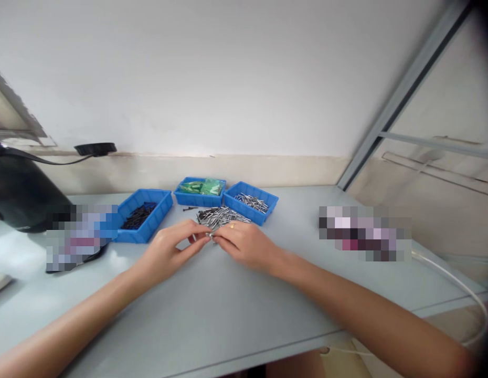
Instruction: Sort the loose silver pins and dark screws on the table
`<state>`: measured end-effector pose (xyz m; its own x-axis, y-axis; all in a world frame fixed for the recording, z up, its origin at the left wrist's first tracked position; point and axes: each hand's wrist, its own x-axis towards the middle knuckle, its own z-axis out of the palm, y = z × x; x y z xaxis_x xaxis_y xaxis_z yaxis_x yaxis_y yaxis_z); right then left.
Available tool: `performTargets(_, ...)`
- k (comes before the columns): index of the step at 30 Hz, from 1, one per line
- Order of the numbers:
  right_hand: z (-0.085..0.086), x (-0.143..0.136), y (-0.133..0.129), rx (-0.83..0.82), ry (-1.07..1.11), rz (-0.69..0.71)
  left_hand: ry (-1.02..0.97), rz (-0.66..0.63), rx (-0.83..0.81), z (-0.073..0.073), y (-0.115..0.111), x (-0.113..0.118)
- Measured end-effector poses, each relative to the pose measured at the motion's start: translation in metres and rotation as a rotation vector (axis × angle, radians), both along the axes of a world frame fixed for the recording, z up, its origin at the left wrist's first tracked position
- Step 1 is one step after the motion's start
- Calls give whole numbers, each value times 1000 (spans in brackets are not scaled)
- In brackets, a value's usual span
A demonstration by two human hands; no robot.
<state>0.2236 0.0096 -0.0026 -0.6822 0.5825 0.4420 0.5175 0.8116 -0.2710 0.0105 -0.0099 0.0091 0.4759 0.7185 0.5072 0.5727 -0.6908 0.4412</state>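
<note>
My left hand (172, 248) and my right hand (247, 245) meet over the desk, their fingertips almost touching. Both are closed in a pinch at a small silver screw (210, 234), mostly hidden by the fingers. Just behind the fingertips lies a loose pile of thin silver screws (223, 215), with darker ones at its left side. Beside that pile, a couple of dark screws (190, 209) lie on the desk. Black screws (139, 215) fill part of the left blue bin (159, 215). More silver screws (252, 202) lie in the right blue bin (272, 203).
A middle blue bin (199, 200) holds green packets (202, 186). Farther left are a big black bottle (23, 184) with its cap (95, 149) hanging off, and a blurred-out object (81, 236). Another blurred-out object (358, 233) and a white cable (452, 270) lie right.
</note>
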Motion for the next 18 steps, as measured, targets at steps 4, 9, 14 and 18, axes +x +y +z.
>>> performTargets(4,1,-14,1,25,-54,31,-9,-3,51,0,2,-2)
performTargets(9,0,-9,0,25,83,-14,-4,57,-64,-1,2,-2)
performTargets(14,0,2,-3,94,126,11,61,72,-86,-5,6,-3)
performTargets(18,-5,-1,-3,207,63,32,116,31,-58,-7,8,-4)
